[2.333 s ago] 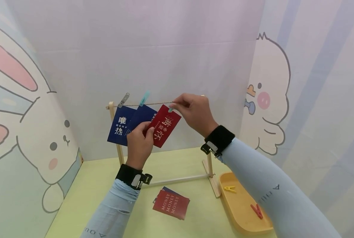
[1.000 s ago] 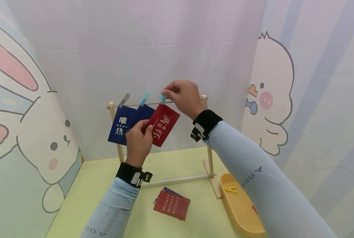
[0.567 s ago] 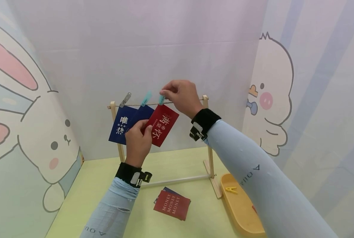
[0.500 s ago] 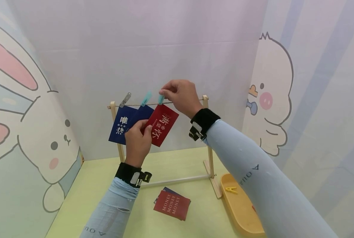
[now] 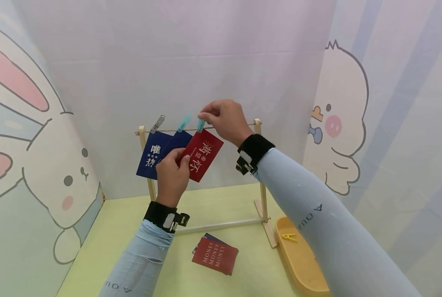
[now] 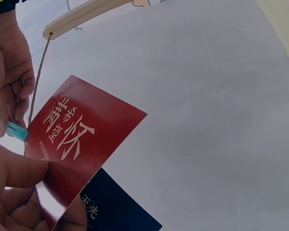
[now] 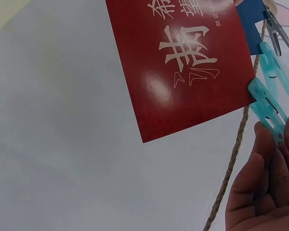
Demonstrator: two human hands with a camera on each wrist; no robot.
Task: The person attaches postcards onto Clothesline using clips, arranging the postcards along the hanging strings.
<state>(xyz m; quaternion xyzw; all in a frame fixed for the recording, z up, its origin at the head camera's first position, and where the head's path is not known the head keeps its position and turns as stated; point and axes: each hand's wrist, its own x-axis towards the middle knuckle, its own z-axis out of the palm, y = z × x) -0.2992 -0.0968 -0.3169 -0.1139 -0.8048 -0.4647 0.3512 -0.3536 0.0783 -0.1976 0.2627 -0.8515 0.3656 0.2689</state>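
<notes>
Mid-frame, my left grip (image 5: 173, 177) pinches a red rectangular card (image 5: 206, 153), right grip (image 5: 226, 119) a turquoise plastic peg (image 5: 200, 125): clipping, I judge, then needing release.

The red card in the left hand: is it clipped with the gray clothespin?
No, a turquoise clothespin grips the corner of the red card, while the gray clothespin is on a blue card.

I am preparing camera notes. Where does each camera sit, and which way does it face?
Head: on the head, looking forward and down at the pale wooden rack; left hand, right hand and blue-sleeved forearms show.
Left wrist: on that wrist, facing the red rectangular paper card; both hands show.
Right wrist: on that wrist, facing the card; right hand shows.
Both wrist views share the card and turquoise plastic clip.
</notes>
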